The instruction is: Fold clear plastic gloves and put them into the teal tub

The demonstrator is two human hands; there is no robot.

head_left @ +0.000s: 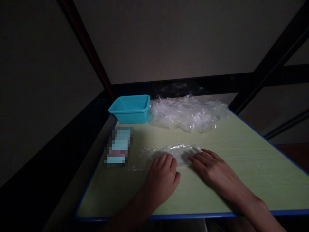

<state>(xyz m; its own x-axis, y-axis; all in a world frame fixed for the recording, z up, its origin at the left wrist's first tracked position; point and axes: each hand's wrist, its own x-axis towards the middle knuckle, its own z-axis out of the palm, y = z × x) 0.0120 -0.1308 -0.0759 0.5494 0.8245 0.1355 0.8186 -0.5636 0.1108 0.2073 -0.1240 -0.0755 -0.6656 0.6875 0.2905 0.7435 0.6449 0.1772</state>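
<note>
A clear plastic bag [180,151] lies flattened and crinkled across the middle of the table, a little shiny along its far edge. On its near middle part rests my left hand [163,177], palm down with the fingers bent and the thumb held apart. My right hand [214,170] lies over the bag's right end, its fingers stretched forward and touching the plastic. Neither hand shows a grip around anything, though the undersides of the fingers are hidden.
A loose heap of clear plastic bags [190,114] covers the table's far side. To its left stands a turquoise plastic basin [132,116]. A pixelated phone-like rectangle [119,146] lies at the left edge. The pale green table [241,154] has a blue rim; a wall stands behind.
</note>
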